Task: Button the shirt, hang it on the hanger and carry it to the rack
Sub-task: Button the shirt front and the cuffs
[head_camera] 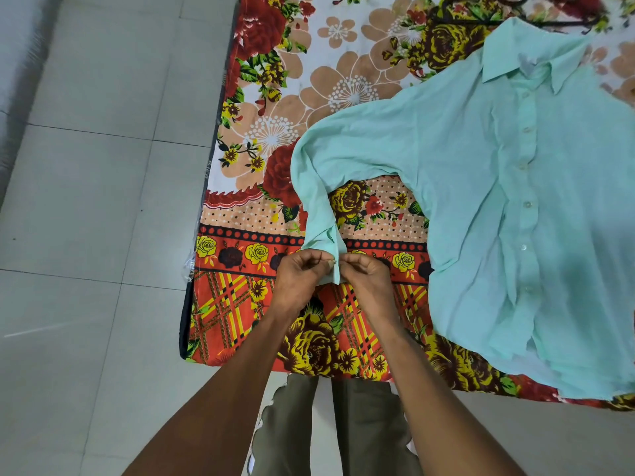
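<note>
A mint-green shirt (515,207) lies flat on a flowered bedsheet, collar at the far end, its front placket closed along a row of buttons. Its left sleeve bends down toward me and ends in a cuff (331,249). My left hand (302,276) pinches the cuff's left edge. Close against it, my right hand (364,276) pinches the cuff's right edge. A dark hanger (515,18) lies on the sheet just beyond the collar, partly cut off by the top edge of the view.
The red, yellow and beige flowered sheet (275,97) covers a low mattress whose left edge runs beside pale floor tiles (86,201). My legs in olive trousers (343,424) stand at the mattress's near edge. No rack is in view.
</note>
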